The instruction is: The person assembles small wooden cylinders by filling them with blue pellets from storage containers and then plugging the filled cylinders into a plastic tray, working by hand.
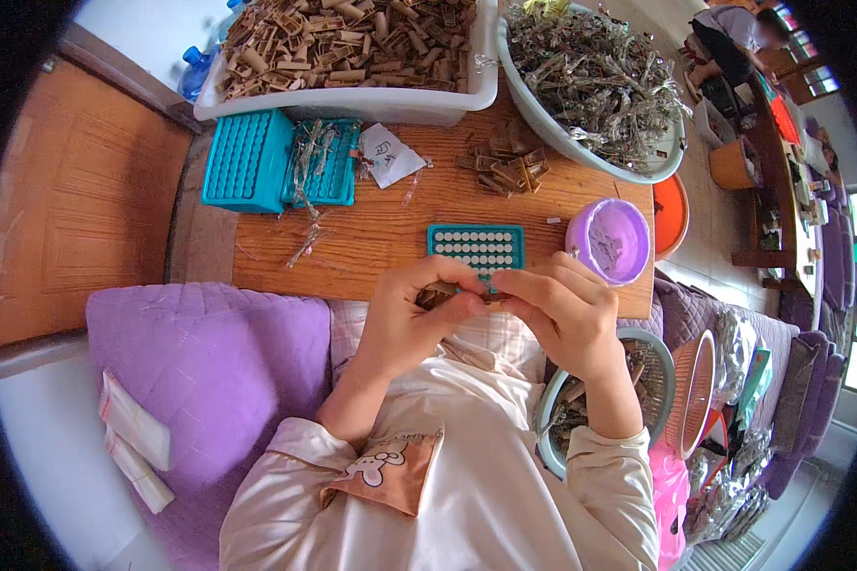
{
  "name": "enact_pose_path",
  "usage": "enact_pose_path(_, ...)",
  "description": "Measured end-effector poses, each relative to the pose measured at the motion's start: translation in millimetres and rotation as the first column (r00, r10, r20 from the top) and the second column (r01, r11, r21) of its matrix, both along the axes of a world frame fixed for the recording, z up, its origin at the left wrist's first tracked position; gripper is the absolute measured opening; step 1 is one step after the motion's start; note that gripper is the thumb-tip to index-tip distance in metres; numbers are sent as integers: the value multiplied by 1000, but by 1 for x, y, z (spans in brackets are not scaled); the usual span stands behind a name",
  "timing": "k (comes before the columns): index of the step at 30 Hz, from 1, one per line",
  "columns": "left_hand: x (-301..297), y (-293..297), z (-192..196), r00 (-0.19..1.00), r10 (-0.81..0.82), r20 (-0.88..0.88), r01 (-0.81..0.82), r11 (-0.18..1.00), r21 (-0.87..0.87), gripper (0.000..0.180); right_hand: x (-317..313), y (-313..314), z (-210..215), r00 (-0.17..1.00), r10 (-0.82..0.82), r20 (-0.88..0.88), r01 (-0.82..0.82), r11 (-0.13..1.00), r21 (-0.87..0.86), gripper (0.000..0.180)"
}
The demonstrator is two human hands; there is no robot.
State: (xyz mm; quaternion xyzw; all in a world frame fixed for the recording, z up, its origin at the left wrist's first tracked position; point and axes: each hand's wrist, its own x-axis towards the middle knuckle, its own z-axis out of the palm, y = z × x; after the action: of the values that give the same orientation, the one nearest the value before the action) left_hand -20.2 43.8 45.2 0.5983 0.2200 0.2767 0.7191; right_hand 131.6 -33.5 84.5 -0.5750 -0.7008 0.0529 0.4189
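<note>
Brown piece (pixel 436 294) grasped in my left hand (pixel 405 306); whether my right hand (pixel 576 312) grips too, I can't tell. Seemingly delicate fingertip fitting; next needs steady alignment.

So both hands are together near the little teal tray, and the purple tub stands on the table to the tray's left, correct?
Not left: the head view shows the purple tub on the table to the right of the little teal tray. The left hand and right hand are together near it.
</note>
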Motion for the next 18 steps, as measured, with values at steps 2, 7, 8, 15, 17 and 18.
enact_pose_path(2, -1, 0, -1, 999, 13, 53, -10, 998, -63, 24, 0, -4, 3, 1000, 14, -10, -15, 999, -46, 26)
enact_pose_path(7, 0, 1, 5, 997, -81, -11, 81, 996, -31, 23, 2, -8, 3, 1000, 29, -9, -29, 998, -53, 26)
enact_pose_path(8, -1, 0, 5, 994, -105, -38, 103, 993, -50, 23, 2, -9, 5, 999, 32, 4, -32, 997, -75, 25)
enact_pose_path(15, -1, -1, -2, 986, -152, -62, 148, 987, -57, 21, 1, -12, 5, 999, 39, -27, -42, 995, -88, 25)
enact_pose_path(17, -1, -4, -5, 995, -63, 75, 74, 985, -157, 21, -1, -12, 5, 999, 24, -33, -27, 996, -87, 25)
enact_pose_path(18, 0, -6, -6, 995, -64, 75, 75, 985, -158, 21, -2, -13, 5, 999, 6, -36, -9, 996, -88, 24)
